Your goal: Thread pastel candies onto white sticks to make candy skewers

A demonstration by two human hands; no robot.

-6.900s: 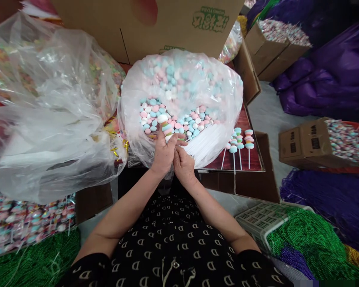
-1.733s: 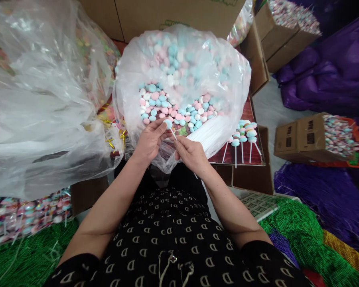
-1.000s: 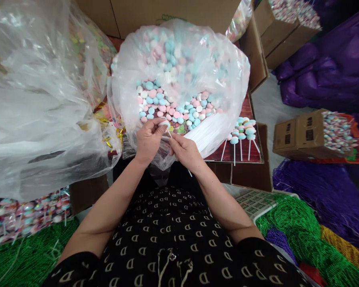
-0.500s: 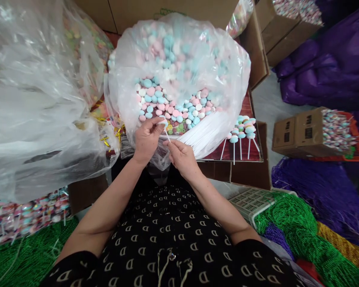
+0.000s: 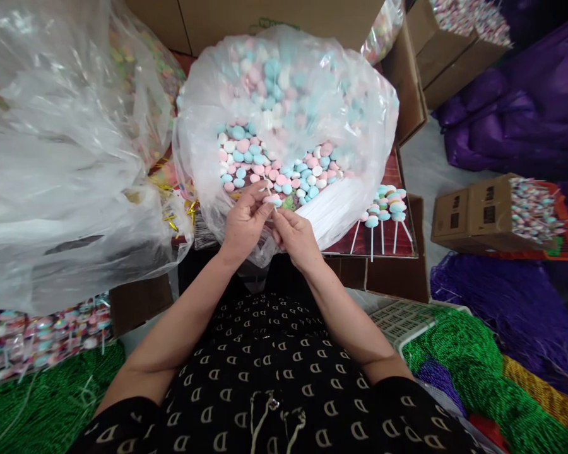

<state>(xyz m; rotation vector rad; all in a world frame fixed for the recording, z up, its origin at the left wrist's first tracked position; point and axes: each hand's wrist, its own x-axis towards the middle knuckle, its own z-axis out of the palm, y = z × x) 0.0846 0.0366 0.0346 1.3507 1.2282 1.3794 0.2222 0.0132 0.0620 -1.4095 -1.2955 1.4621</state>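
Observation:
My left hand (image 5: 245, 222) pinches a pale blue and pink candy (image 5: 272, 200) in front of the open plastic bag. Close against it, my right hand (image 5: 297, 236) is closed on the white stick, which my fingers mostly hide. A short stick tip shows above the candy. Behind my hands, the clear bag (image 5: 194, 151) holds loose pink, blue and white candies (image 5: 274, 170). White sticks (image 5: 343, 208) lie in a bundle to the right of my right hand. Several candy skewers (image 5: 383, 211) rest on the dark red surface (image 5: 345, 244) at the right.
A big plastic bag (image 5: 52, 208) covers the left side. Gold ties (image 5: 171, 222) lie beside it. To the right are a cardboard box of wrapped candies (image 5: 483, 211), a pale plastic crate (image 5: 397, 318), green strands (image 5: 464, 353) and purple strands (image 5: 502, 315).
My hands have come together, and the candy now sits lower on the stick, beside my right fingertips. My left hand has moved slightly right. The view has shifted a little.

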